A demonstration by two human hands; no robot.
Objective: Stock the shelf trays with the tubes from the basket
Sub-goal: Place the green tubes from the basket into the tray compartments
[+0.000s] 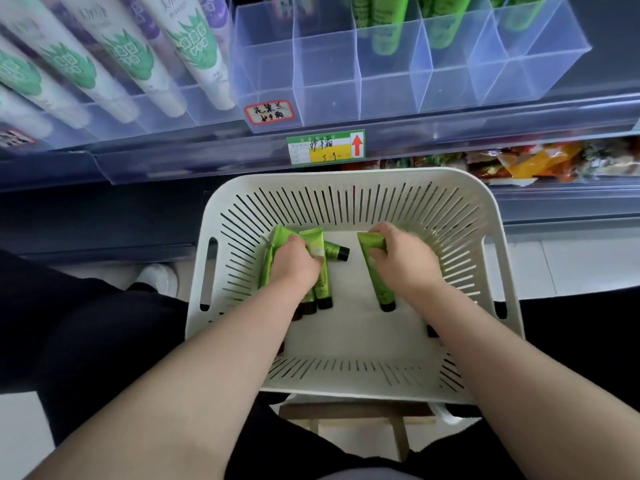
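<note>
A white slotted basket [346, 183] sits on a wooden stool [349, 410] before a shelf. Both hands reach into it. The left hand [294, 268] grips a bunch of green tubes [313, 239] with black caps, their flat ends pointing at the shelf; one more, the loose tube [336, 252], lies crosswise just beside its fingers. The right hand [403, 263] is curled round a single tube [377, 284], cap toward the person. Above, a clear divided tray [381, 88] holds upright green stock [384, 36] in its rear cells; the front cells show none. A red-edged label [268, 112] is stuck on its front, a price tag [325, 147] below. White tubes [114, 60] fill the tray to the left.
</note>
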